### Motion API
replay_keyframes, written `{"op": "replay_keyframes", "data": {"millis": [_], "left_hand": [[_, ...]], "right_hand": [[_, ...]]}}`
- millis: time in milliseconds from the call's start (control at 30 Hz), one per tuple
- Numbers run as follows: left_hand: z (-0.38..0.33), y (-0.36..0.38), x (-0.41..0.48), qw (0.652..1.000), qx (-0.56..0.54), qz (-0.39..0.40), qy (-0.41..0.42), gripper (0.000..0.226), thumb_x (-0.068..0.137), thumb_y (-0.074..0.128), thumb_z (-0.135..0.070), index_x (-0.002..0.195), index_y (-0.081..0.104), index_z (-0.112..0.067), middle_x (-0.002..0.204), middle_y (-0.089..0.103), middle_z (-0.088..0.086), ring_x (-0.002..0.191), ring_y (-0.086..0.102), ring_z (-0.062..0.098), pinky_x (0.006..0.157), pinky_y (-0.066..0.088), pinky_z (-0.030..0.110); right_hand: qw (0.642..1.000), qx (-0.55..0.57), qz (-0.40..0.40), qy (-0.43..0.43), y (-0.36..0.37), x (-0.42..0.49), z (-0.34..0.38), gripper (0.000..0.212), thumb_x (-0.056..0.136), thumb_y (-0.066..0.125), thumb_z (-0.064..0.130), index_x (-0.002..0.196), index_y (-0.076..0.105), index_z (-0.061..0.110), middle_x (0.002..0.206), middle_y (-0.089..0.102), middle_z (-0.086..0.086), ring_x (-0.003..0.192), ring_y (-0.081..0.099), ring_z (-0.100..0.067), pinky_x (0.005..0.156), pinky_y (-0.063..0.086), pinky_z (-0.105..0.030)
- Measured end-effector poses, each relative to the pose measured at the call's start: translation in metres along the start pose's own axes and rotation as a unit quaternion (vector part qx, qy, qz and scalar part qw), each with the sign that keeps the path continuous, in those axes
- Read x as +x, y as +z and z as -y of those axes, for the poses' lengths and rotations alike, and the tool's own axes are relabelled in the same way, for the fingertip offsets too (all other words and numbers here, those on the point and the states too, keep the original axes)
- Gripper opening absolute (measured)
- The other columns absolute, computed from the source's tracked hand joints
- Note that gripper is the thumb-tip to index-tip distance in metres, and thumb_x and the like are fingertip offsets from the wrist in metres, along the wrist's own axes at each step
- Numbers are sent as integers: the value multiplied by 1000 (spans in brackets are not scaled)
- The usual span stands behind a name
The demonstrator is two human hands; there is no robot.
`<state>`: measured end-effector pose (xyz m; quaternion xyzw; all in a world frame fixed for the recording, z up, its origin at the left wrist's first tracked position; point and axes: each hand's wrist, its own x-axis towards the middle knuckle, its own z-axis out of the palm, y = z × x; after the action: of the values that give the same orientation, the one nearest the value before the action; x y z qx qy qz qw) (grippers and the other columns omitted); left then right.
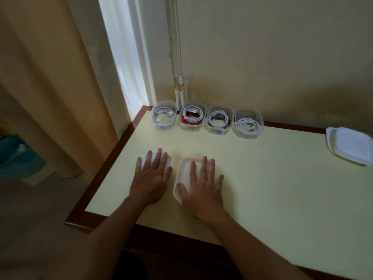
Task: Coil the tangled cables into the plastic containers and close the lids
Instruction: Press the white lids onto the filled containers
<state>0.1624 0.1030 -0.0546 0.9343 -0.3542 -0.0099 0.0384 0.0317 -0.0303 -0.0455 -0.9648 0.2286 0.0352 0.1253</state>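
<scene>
Hands flat, fingers spread: left hand presses left lid, right hand presses right lid.

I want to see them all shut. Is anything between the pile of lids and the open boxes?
Nothing visible: only bare table lies between the lid stack and the four open containers.

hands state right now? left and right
Left hand: open, flat on the left lid.
Right hand: open, flat on the right lid.
</scene>
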Motion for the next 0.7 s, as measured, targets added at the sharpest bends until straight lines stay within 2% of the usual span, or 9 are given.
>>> {"op": "replay_keyframes", "data": {"millis": [167, 300, 467, 533, 633, 700], "left_hand": [[1, 3, -1, 999, 37, 15, 8, 82, 91, -9, -68, 161, -4, -24, 168, -14, 1, 154, -15, 27, 121, -9, 53], [1, 5, 2, 1000, 13, 6, -11, 87, 90, -5, -74, 161, 1, -24, 169, -8, 2, 155, -8, 28, 122, -4, 55], [0, -4, 3, 999, 32, 21, 6, 99, 82, -12, -78, 161, 9, -22, 169, 2, 6, 155, 1, 33, 121, 3, 61], [-5, -10, 5, 999, 50, 20, -2, 98, 83, -7, -78, 159, 18, -22, 168, 12, 7, 154, 7, 36, 118, 0, 66], [-30, -23, 10, 997, 46, -48, -41, 87, 91, 10, -74, 152, 39, -21, 160, 37, 6, 150, 25, 37, 116, -2, 67], [-62, -29, 16, 996, 23, -85, -4, 81, 93, 16, -71, 151, 42, -20, 159, 38, 5, 151, 25, 35, 118, -4, 62]], "right_hand": [[1000, 8, -11, -1, 3, 5, 16, 80, 100, 17, 65, 163, -5, 21, 165, -28, -17, 151, -30, -38, 120, 1, -67], [1000, 20, -2, 5, 2, 6, 21, 79, 101, 16, 66, 163, -2, 21, 166, -25, -16, 152, -28, -38, 119, 4, -68], [997, 71, 30, -31, -10, 4, 11, 81, 100, 18, 70, 162, -6, 24, 166, -28, -11, 150, -32, -33, 121, -10, -64], [994, 97, 11, -51, -15, -2, 2, 78, 101, 17, 68, 162, -8, 26, 166, -29, -8, 151, -32, -30, 121, -15, -59], [990, 122, -46, -58, -19, -10, -21, 74, 100, 12, 66, 162, -3, 29, 169, -22, -4, 153, -27, -27, 123, -15, -54], [990, 119, -63, -35, -24, -10, -48, 72, 100, 17, 62, 163, 6, 27, 171, -11, -5, 156, -18, -29, 124, -10, -52]]}}
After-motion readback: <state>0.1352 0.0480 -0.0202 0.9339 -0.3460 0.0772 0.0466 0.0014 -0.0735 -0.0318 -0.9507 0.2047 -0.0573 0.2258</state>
